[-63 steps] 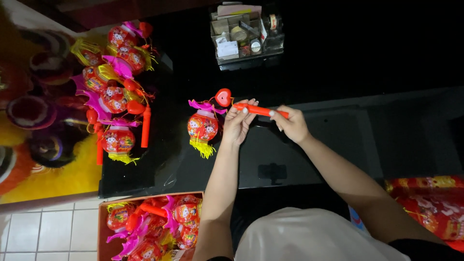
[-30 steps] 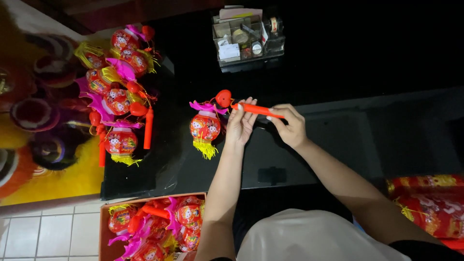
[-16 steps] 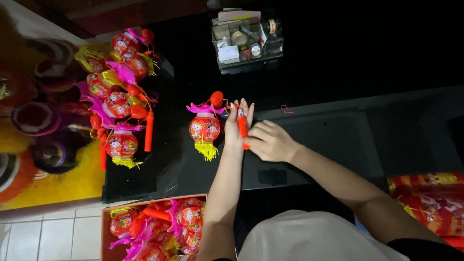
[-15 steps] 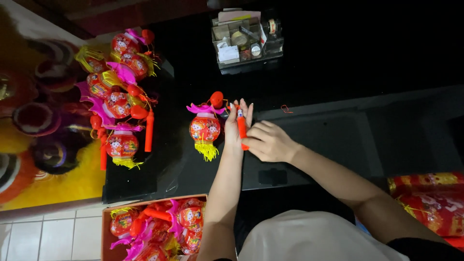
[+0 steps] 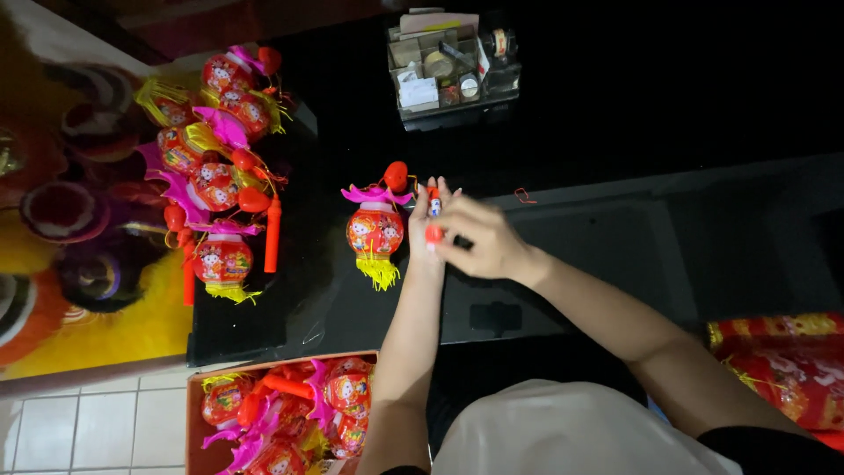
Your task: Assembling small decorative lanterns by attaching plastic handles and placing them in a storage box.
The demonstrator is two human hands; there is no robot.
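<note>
Between the fingertips of both hands, a slim red plastic stick [image 5: 432,216] stands roughly upright over a glossy black tabletop [image 5: 615,237]. Left hand [image 5: 429,230] is behind it with fingers straight and close together, the stick against them. Right hand [image 5: 479,239] curls in from the right, its fingers narrowed and pinching the stick's lower end. Just left of the fingers lies a small round red paper lantern with a pink top and yellow fringe [image 5: 376,232], close beside the left hand. Farther left, a heap of similar lanterns [image 5: 215,176] lies on the table; below the fingers, a cardboard box [image 5: 195,413] holds more. Beyond the fingertips stands a clear organiser tray [image 5: 453,75]
</note>
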